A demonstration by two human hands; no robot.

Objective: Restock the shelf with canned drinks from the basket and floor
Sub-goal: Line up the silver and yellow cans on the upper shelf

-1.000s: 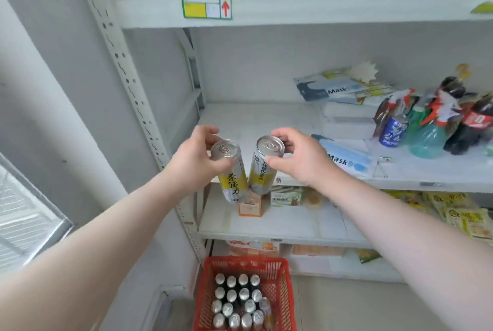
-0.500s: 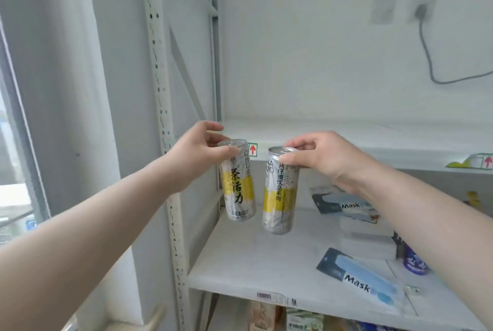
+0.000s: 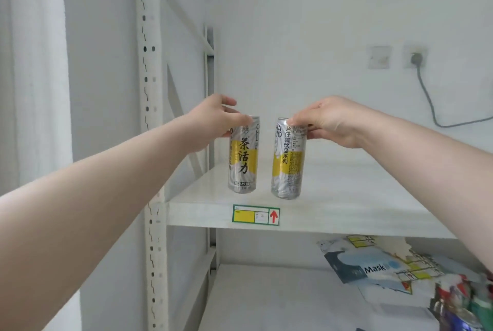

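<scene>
Now that the left hand (image 3: 213, 120) and right hand (image 3: 330, 122) have raised two slim silver-and-yellow drink cans (image 3: 243, 160) (image 3: 287, 168), each gripped at its top, to the white metal shelf's (image 3: 346, 213) front-left corner, set-down looks near.

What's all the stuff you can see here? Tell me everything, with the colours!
Shelves: 2, white; upper shelf mid-picture, lower shelf below.
Drink cans: 2, silver with yellow bands, upright side by side at the upper shelf's front; left can, right can.
Shelf label: 1, green-edged, yellow patch, red arrow, on the upper shelf's front edge.
Mask packets: a few, blue and white, on the lower shelf.
Bottles: blurred, mixed colours, bottom right corner.
Wall socket: 1, pale, back wall, with a grey cable.
Hands: 2; left hand holds the left can's top, right hand pinches the right can's top.
</scene>
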